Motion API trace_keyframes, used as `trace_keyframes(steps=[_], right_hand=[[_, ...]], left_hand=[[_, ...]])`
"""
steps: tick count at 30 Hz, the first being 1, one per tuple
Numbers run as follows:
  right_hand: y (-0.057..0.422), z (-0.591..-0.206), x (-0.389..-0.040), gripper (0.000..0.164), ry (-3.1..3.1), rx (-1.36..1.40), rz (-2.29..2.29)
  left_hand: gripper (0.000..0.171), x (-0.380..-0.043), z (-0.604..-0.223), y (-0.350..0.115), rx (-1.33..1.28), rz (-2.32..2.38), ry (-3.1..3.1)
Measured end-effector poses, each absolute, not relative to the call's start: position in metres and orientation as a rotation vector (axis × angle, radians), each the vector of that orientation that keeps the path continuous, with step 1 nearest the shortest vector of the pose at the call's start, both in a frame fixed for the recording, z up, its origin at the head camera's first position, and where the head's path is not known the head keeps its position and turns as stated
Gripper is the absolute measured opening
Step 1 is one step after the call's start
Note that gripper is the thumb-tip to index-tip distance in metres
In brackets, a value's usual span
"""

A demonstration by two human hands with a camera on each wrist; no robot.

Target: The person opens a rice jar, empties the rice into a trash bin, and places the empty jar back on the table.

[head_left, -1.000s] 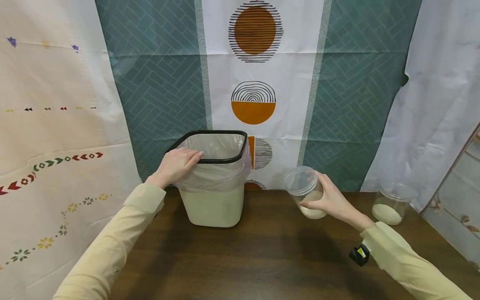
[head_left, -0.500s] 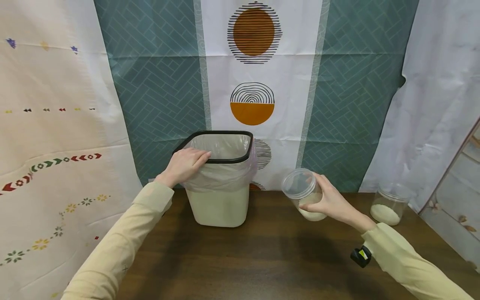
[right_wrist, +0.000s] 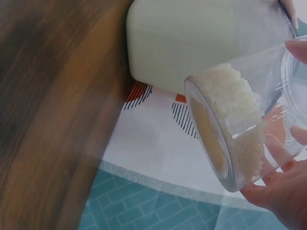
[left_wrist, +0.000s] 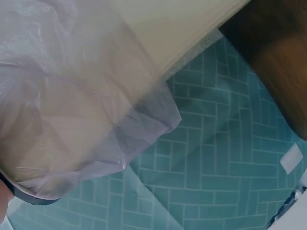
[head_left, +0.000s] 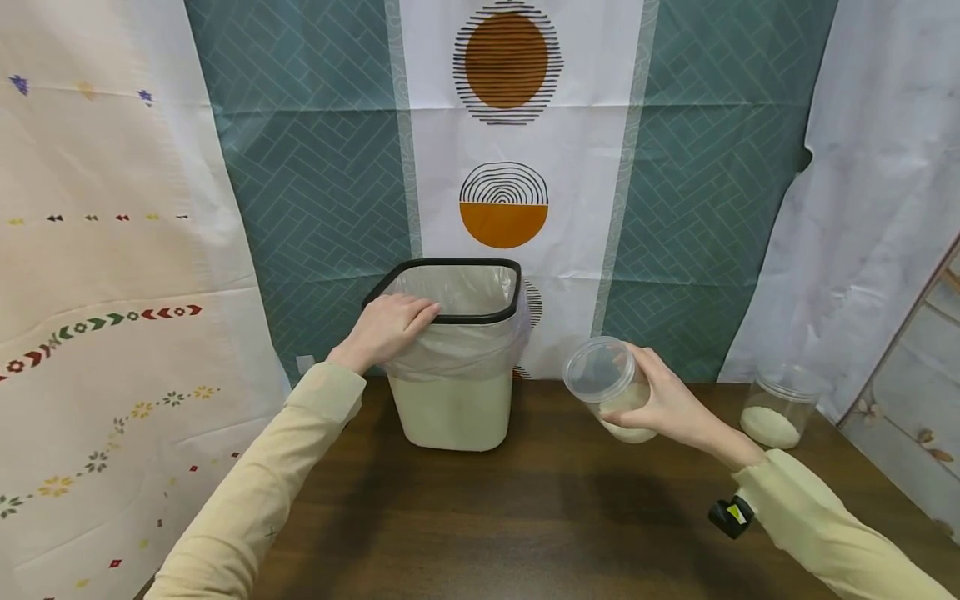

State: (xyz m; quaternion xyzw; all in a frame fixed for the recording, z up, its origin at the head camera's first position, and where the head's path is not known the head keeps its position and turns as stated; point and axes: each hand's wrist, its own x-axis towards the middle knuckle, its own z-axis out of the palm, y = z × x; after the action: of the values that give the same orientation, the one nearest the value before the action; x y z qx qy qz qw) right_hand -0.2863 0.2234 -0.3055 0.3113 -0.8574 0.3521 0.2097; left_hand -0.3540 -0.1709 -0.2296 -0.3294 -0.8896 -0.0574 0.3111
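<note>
My left hand (head_left: 393, 327) grips the black rim (head_left: 480, 319) of a pale trash can (head_left: 453, 412) at its near left corner. A translucent bag (head_left: 472, 346) lines the can and hangs over its outside. In the left wrist view the bag (left_wrist: 81, 105) fills much of the picture, and only a bit of a finger shows at the lower left. My right hand (head_left: 663, 404) holds a clear jar (head_left: 598, 371) above the table, its mouth tipped up and left toward me. White rice (right_wrist: 230, 91) sits in the lower part of the jar.
A second clear jar (head_left: 780, 404) with white grains stands at the right of the dark wooden table (head_left: 525, 517). Patterned cloth (head_left: 682, 208) hangs close behind the can and along both sides. A dark wrist device (head_left: 729, 517) sits at the right sleeve.
My left hand and the trash can have shifted to the right together, toward the held jar. The right hand keeps the jar nearly in place.
</note>
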Motion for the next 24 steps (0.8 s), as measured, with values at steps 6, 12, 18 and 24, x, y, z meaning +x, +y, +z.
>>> trace_keyframes(steps=[6,12,18,24], right_hand=[[0.227,-0.303,-0.280,0.086,-2.371,0.873,0.967],[0.230,-0.301,-0.278,0.086,-2.354,0.874,0.945],[0.234,-0.298,-0.276,0.085,-2.328,0.867,0.921],[0.235,-0.296,-0.275,0.086,-2.336,0.865,0.916]], left_hand=[[0.036,-0.353,-0.232,-0.157,-0.933,-0.127,-2.321],[0.034,-0.353,-0.235,-0.149,-0.991,-0.119,-2.268],[0.032,-0.355,-0.236,-0.140,-1.031,-0.130,-2.221],[0.031,-0.356,-0.235,-0.127,-1.047,-0.124,-2.206]])
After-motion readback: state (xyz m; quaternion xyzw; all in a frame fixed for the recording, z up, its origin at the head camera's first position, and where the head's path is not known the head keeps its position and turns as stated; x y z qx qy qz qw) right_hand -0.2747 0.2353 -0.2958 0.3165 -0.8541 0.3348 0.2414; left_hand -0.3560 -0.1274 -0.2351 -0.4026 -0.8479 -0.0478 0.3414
